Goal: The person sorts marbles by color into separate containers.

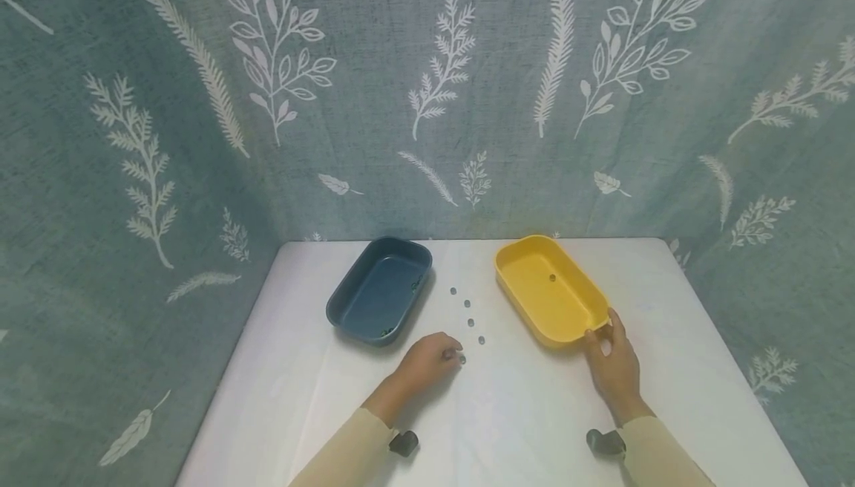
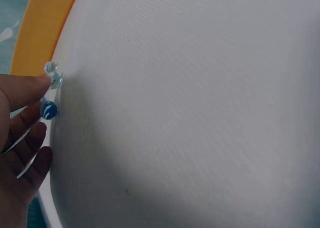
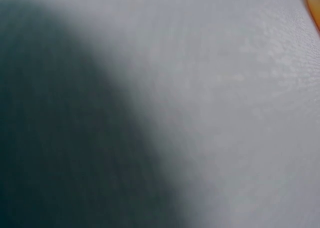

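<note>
My left hand (image 1: 430, 359) reaches low over the table, thumb and index fingertips right at a blue glass marble (image 2: 48, 109). Its thumb and index finger stand a little apart in the left wrist view, the other fingers loosely bent. More clear marbles (image 2: 51, 67) lie just past the thumb. In the head view, several marbles (image 1: 470, 322) run in a loose line beyond that hand. At the right, my right hand (image 1: 614, 368) grips the near right corner of a yellow tray (image 1: 544, 309), which has a small marble (image 1: 552, 278) in it. The right wrist view misses that hand.
A dark blue tray (image 1: 370, 301) stands at the back left, with several marbles (image 1: 415, 285) along its right side and near end. A white cloth (image 1: 508, 413) covers the table. Leaf-patterned green curtains (image 1: 374, 101) hang behind and at both sides.
</note>
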Tool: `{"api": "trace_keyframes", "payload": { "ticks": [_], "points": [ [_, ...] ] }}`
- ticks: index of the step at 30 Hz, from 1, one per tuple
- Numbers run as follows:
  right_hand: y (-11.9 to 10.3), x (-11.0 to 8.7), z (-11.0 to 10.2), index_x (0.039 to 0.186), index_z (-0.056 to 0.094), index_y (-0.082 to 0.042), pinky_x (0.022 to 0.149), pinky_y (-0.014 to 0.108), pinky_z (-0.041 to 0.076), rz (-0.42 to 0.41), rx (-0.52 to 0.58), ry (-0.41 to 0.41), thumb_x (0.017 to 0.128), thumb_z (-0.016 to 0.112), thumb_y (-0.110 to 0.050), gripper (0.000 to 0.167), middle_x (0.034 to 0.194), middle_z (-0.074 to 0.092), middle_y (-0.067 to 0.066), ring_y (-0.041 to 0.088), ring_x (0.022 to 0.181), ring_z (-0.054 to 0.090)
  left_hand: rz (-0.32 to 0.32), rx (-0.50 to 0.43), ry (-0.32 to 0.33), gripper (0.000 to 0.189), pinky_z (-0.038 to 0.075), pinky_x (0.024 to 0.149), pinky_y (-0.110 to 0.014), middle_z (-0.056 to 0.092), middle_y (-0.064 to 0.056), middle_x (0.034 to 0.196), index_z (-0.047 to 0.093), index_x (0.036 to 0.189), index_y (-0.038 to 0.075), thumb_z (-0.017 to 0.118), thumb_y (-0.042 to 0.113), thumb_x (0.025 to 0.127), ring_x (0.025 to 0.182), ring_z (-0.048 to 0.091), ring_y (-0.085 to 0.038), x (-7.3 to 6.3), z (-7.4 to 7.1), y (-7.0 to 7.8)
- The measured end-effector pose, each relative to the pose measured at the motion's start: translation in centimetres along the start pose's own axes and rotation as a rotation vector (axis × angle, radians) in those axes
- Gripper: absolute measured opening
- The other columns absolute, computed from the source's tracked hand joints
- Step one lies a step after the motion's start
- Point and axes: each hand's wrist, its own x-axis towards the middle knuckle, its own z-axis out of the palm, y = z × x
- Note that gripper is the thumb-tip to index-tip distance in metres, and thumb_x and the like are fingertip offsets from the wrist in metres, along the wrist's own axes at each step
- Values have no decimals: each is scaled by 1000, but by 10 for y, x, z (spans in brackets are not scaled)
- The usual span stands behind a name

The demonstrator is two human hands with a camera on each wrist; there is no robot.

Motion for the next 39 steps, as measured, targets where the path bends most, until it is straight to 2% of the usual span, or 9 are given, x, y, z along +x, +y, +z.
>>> {"api": "trace_keyframes", "payload": {
  "ticks": [3,6,16,23,28,35,39],
  "points": [
    [1,0,0,158,8,-27,106,69,19,-8,3,5,100,46,-49,73,146,42,22,48,135,31,13,34,11,25,48,95,-33,66,8,103,70,111,16,71,18,87,104,62,-14,-5,-2,-1],
    [1,0,0,158,7,-27,106,69,18,-2,8,0,100,46,-49,73,147,41,22,48,135,30,-2,57,21,30,48,95,-33,65,8,104,68,116,17,72,18,86,105,61,-14,-8,-1,-3],
    [1,1,-1,157,6,-29,106,70,16,15,6,-3,100,45,-51,73,150,38,20,47,137,27,-50,32,41,31,47,98,-35,66,4,112,67,117,16,72,22,88,111,60,-16,-10,1,-9],
    [1,1,-1,158,7,-27,107,69,17,11,-9,0,100,45,-50,73,149,39,20,48,137,27,-83,-1,38,23,50,93,-34,65,9,101,70,111,16,68,28,92,103,62,-13,-13,0,-7],
    [2,1,0,158,7,-27,107,69,17,14,-15,2,100,45,-50,73,149,39,20,48,137,27,-65,-1,55,19,50,90,-33,63,13,94,72,103,17,65,32,93,96,61,-11,-12,-1,-7],
    [3,1,1,158,7,-27,106,69,18,-4,-18,7,100,45,-49,72,148,40,21,48,136,28,-55,-48,77,18,50,92,-35,66,8,99,70,101,17,67,32,92,101,62,-15,-8,-3,-8],
    [4,1,1,158,7,-27,106,69,18,-10,-16,8,100,45,-49,72,148,40,21,48,136,28,-48,-76,91,19,51,87,-33,67,8,98,70,102,16,68,32,91,94,62,-12,-2,-3,-9]
  ]
}}
